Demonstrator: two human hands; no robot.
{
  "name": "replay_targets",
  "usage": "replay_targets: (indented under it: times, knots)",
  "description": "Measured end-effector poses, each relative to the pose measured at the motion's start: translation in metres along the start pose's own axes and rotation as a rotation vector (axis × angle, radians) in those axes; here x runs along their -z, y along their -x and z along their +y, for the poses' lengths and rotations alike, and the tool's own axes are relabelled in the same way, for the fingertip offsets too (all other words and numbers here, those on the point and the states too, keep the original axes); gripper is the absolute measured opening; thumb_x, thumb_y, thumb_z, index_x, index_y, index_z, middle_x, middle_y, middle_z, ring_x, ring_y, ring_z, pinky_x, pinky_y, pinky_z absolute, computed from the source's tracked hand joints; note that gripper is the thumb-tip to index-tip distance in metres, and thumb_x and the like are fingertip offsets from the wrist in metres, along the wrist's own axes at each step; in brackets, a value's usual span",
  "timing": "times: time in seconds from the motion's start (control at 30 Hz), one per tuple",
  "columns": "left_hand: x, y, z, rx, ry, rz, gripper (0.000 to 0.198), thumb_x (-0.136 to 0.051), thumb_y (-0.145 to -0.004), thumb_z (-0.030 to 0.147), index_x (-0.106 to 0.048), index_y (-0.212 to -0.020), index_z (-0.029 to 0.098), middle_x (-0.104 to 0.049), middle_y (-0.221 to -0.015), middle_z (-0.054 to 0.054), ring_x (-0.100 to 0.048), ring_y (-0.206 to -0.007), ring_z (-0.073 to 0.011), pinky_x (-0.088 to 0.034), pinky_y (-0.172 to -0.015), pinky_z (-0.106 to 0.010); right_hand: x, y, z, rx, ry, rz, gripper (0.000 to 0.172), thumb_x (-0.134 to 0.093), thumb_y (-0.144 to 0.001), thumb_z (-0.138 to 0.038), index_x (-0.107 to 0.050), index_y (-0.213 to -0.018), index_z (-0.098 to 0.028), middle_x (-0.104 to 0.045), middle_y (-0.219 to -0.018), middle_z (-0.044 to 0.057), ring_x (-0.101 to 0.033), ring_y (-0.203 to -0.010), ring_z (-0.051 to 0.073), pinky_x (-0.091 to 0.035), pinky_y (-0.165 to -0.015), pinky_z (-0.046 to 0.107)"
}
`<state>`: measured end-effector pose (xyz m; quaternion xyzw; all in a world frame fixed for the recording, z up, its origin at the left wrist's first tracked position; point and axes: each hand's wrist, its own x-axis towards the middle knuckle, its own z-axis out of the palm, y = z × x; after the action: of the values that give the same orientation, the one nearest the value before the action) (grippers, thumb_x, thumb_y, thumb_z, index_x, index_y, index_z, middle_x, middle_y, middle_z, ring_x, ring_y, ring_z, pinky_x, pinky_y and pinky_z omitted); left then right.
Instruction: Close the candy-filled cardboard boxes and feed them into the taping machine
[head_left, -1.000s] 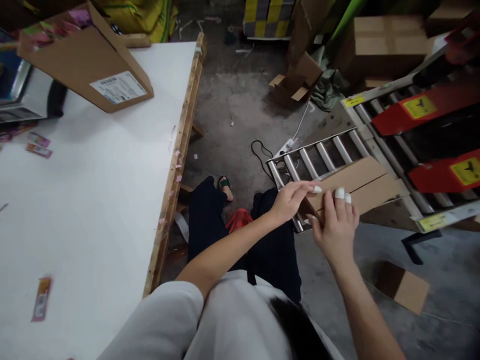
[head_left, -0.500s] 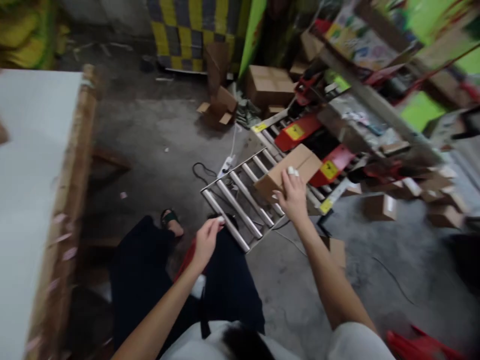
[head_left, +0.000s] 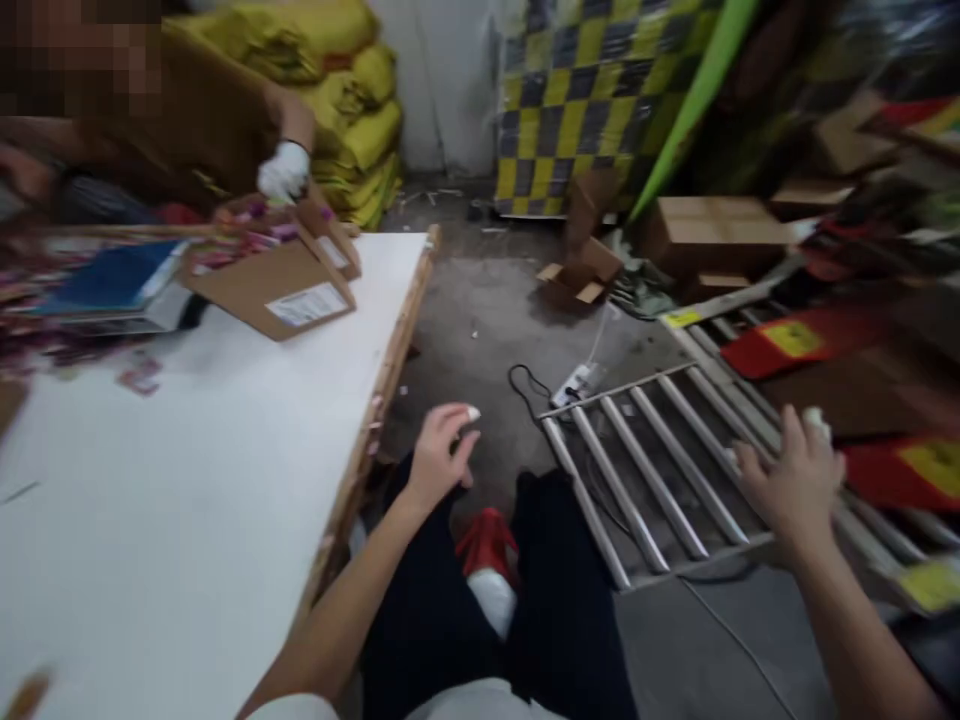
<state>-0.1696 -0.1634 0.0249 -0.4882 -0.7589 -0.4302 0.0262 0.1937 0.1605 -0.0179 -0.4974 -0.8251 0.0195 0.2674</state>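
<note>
My right hand point(head_left: 796, 480), with white coverings on its fingertips, is over the roller conveyor point(head_left: 656, 475) with its fingers apart. Just beyond it, a brown cardboard box point(head_left: 840, 395) sits between the red guides of the machine, partly hidden and blurred. Whether my fingers still touch the box I cannot tell. My left hand point(head_left: 441, 458) hovers above my lap beside the table edge. Its fingers are loosely curved and apart, nothing between them, and a white covering is on one fingertip.
A white table point(head_left: 225, 480) runs along the left. On it, an open carton point(head_left: 277, 285) holds small pink packets, near a co-worker's white-gloved hand point(head_left: 285, 172). A power strip point(head_left: 574, 385) and cables lie by the conveyor. Cartons point(head_left: 720, 235) stand on the floor behind.
The view has swung left, bringing the table and co-worker in. The box has moved farther in between the red guides, and my right hand no longer lies on its top.
</note>
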Motion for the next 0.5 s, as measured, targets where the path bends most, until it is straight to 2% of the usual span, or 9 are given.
replay_targets:
  times: [0.07, 0.1, 0.17, 0.23, 0.3, 0.37, 0.43, 0.5]
  knots:
    - [0.065, -0.033, -0.027, -0.035, -0.276, 0.195, 0.028, -0.060, -0.095, 0.036, -0.062, -0.116, 0.017, -0.063, -0.116, -0.012, -0.059, -0.115, -0.0246, -0.045, -0.105, -0.043, -0.022, 0.053, -0.010, 0.066, -0.098, -0.027, 0.070, -0.046, -0.089, -0.062, -0.043, -0.154, -0.034, -0.052, -0.145, 0.023, -0.048, -0.135, 0.044, -0.037, -0.100, 0.068]
    - [0.097, -0.051, -0.040, -0.031, -0.391, 0.291, 0.033, -0.061, -0.094, 0.039, -0.059, -0.116, 0.015, -0.062, -0.116, -0.014, -0.057, -0.116, -0.0271, -0.043, -0.106, -0.046, -0.029, 0.076, -0.017, 0.087, -0.132, -0.063, 0.065, -0.044, -0.089, -0.062, -0.046, -0.151, -0.041, -0.057, -0.140, 0.020, -0.052, -0.131, 0.044, -0.039, -0.098, 0.069]
    - [0.155, -0.090, -0.067, -0.005, -0.567, 0.392, 0.045, -0.064, -0.092, 0.044, -0.055, -0.120, 0.010, -0.058, -0.121, -0.019, -0.051, -0.123, -0.0321, -0.037, -0.111, -0.052, -0.036, 0.112, -0.031, 0.121, -0.175, -0.140, 0.058, -0.042, -0.090, -0.061, -0.055, -0.143, -0.041, -0.064, -0.129, 0.017, -0.058, -0.124, 0.043, -0.043, -0.097, 0.069]
    - [0.200, -0.128, -0.092, 0.075, -0.709, 0.409, 0.059, -0.069, -0.088, 0.049, -0.051, -0.125, 0.006, -0.053, -0.131, -0.024, -0.045, -0.128, -0.0361, -0.031, -0.113, -0.056, -0.036, 0.130, -0.043, 0.142, -0.188, -0.189, 0.054, -0.040, -0.092, -0.060, -0.064, -0.132, -0.032, -0.067, -0.122, 0.016, -0.062, -0.119, 0.041, -0.045, -0.098, 0.066]
    - [0.230, -0.158, -0.115, 0.196, -0.817, 0.329, 0.075, -0.073, -0.083, 0.054, -0.048, -0.128, -0.001, -0.049, -0.137, -0.028, -0.042, -0.131, -0.0403, -0.029, -0.113, -0.060, -0.034, 0.131, -0.052, 0.159, -0.200, -0.223, 0.053, -0.040, -0.093, -0.059, -0.069, -0.121, -0.025, -0.069, -0.116, 0.016, -0.065, -0.115, 0.039, -0.049, -0.097, 0.062]
    - [0.246, -0.177, -0.135, 0.297, -0.874, 0.151, 0.084, -0.070, -0.085, 0.058, -0.045, -0.129, -0.008, -0.049, -0.138, -0.030, -0.042, -0.132, -0.0422, -0.028, -0.111, -0.063, -0.030, 0.123, -0.059, 0.179, -0.230, -0.253, 0.051, -0.042, -0.094, -0.058, -0.071, -0.116, -0.022, -0.071, -0.112, 0.016, -0.068, -0.108, 0.036, -0.054, -0.092, 0.055]
    - [0.255, -0.186, -0.149, 0.381, -0.892, -0.022, 0.079, -0.062, -0.092, 0.056, -0.044, -0.128, -0.012, -0.053, -0.136, -0.029, -0.046, -0.130, -0.0391, -0.030, -0.111, -0.061, -0.024, 0.113, -0.069, 0.205, -0.289, -0.277, 0.048, -0.045, -0.094, -0.056, -0.071, -0.115, -0.022, -0.071, -0.111, 0.015, -0.070, -0.103, 0.032, -0.057, -0.090, 0.049]
    - [0.259, -0.187, -0.155, 0.452, -0.895, -0.118, 0.064, -0.055, -0.098, 0.049, -0.051, -0.122, -0.010, -0.058, -0.132, -0.023, -0.051, -0.124, -0.0321, -0.036, -0.109, -0.053, -0.019, 0.107, -0.085, 0.211, -0.358, -0.291, 0.045, -0.049, -0.094, -0.053, -0.071, -0.117, -0.021, -0.072, -0.113, 0.014, -0.070, -0.105, 0.030, -0.057, -0.093, 0.046]
